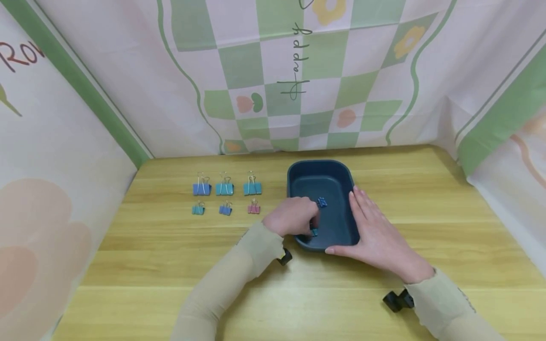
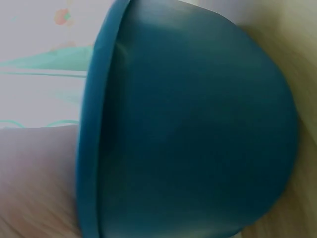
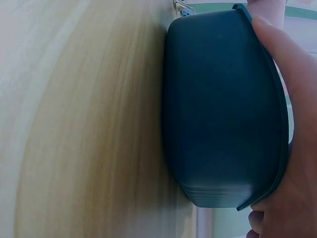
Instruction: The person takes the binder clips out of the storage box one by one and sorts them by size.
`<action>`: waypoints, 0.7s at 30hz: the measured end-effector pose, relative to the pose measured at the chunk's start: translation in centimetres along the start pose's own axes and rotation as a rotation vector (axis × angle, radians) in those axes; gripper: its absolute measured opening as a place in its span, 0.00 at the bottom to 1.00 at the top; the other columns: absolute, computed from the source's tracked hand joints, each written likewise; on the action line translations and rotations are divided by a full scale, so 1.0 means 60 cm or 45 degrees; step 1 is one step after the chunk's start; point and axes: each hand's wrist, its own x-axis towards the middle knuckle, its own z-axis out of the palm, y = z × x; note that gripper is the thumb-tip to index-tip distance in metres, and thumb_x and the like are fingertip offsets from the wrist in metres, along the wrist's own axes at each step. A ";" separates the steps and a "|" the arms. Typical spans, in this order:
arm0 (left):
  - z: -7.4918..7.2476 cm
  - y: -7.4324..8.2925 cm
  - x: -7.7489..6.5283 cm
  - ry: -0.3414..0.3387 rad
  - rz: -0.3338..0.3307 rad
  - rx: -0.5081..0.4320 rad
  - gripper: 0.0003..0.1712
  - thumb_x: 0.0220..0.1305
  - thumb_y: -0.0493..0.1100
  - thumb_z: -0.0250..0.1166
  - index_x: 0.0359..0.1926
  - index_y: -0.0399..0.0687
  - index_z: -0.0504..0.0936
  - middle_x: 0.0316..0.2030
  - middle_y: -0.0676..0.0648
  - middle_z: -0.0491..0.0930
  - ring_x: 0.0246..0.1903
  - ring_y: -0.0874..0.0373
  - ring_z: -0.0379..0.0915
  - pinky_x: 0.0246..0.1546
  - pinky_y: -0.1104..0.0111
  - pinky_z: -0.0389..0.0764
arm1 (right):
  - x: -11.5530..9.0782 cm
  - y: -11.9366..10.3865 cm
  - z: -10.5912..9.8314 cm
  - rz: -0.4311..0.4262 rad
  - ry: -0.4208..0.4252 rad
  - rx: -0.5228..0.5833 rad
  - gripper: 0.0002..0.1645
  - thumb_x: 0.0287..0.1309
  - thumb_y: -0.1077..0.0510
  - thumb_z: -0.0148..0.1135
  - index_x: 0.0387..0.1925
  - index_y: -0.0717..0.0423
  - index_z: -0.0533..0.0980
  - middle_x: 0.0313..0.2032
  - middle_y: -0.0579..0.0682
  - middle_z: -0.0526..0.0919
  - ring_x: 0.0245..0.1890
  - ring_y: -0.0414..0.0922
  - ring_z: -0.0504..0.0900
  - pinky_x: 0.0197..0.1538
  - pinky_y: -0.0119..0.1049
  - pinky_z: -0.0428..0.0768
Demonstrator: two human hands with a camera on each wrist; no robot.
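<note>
A dark blue rectangular box (image 1: pixel 322 246) stands on the wooden table. My left hand (image 1: pixel 296 216) reaches over its left side, fingers bent down inside, pinching a small teal binder clip (image 1: pixel 314 232) near the front left corner. Farther back on the box floor lies a small blue binder clip (image 1: pixel 322 202). My right hand (image 1: pixel 377 232) rests against the box's front right corner, its fingers straight along the right rim and its thumb (image 3: pixel 282 47) on the front rim. In the left wrist view, the box's outer wall (image 2: pixel 198 119) hides the left fingertips.
Left of the box stand two rows of binder clips: larger blue (image 1: pixel 202 189) and teal ones (image 1: pixel 252 188) behind, small teal (image 1: pixel 198 209), blue (image 1: pixel 225 209) and pink ones (image 1: pixel 253 208) in front. A patterned curtain (image 1: pixel 281 94) hangs behind the table (image 1: pixel 149 284).
</note>
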 end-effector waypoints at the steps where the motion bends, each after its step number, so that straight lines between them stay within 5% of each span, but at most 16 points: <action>1: 0.000 0.000 0.000 0.000 0.002 -0.004 0.05 0.59 0.44 0.78 0.37 0.56 0.91 0.34 0.59 0.85 0.33 0.68 0.78 0.36 0.75 0.80 | 0.000 0.000 0.000 0.000 0.000 0.001 0.83 0.45 0.14 0.61 0.79 0.64 0.37 0.80 0.58 0.32 0.79 0.57 0.37 0.75 0.59 0.49; 11: 0.004 -0.005 0.004 0.052 0.029 -0.049 0.04 0.61 0.42 0.75 0.36 0.57 0.90 0.32 0.61 0.82 0.32 0.68 0.74 0.36 0.75 0.77 | 0.001 0.001 0.003 0.019 0.003 -0.010 0.84 0.43 0.13 0.61 0.80 0.63 0.37 0.80 0.56 0.32 0.79 0.55 0.36 0.74 0.59 0.51; 21: -0.019 -0.020 -0.009 0.221 0.141 -0.349 0.06 0.66 0.43 0.73 0.42 0.48 0.91 0.38 0.58 0.85 0.34 0.72 0.76 0.39 0.82 0.76 | 0.001 -0.002 0.004 0.023 -0.003 -0.015 0.83 0.44 0.14 0.61 0.80 0.62 0.37 0.80 0.56 0.33 0.79 0.55 0.37 0.74 0.58 0.51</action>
